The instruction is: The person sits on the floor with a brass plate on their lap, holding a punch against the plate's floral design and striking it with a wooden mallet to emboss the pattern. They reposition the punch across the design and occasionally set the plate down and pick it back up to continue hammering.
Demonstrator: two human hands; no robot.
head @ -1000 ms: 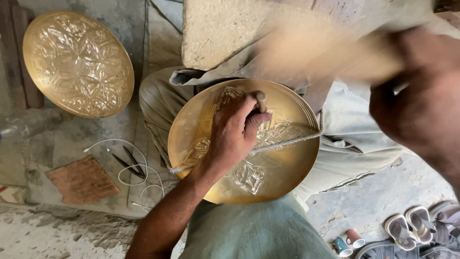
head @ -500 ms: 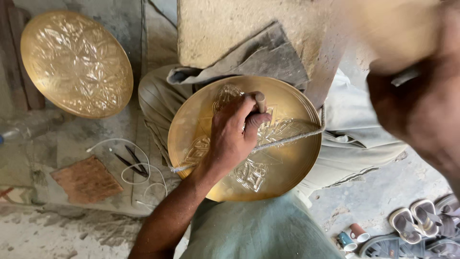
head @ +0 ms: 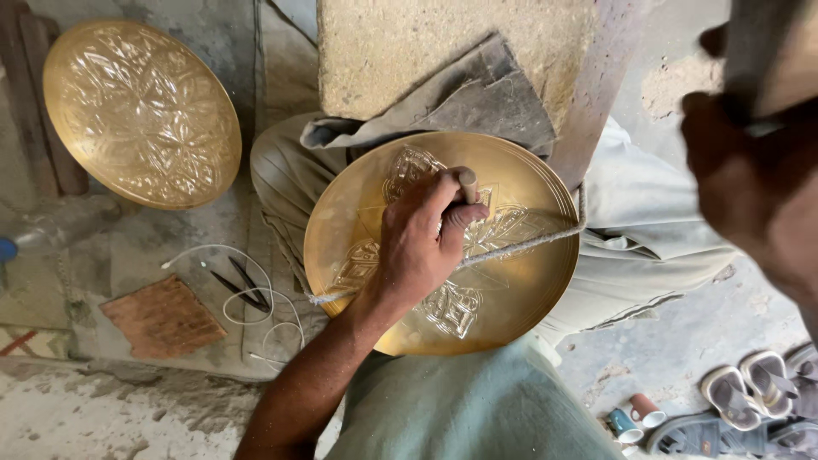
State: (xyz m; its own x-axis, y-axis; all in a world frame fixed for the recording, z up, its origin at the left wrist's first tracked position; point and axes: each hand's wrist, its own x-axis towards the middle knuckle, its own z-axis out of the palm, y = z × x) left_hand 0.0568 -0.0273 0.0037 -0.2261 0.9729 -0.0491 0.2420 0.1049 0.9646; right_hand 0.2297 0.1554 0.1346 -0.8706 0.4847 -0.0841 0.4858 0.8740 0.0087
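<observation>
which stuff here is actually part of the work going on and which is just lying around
In use:
- brass plate on the lap
- punch in the left hand
- cord stretched across the plate
- right hand, raised, blurred, gripping a wooden tool
- stone block and cloth behind the plate

Lying about:
- finished plate
- scissors and white wire
- sandals
- small cups

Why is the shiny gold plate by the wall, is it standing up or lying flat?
Standing up, tipped. The patterned gold plate leans with its face showing, its left rim against dark wooden planks, its lower edge on the grey floor.
</observation>
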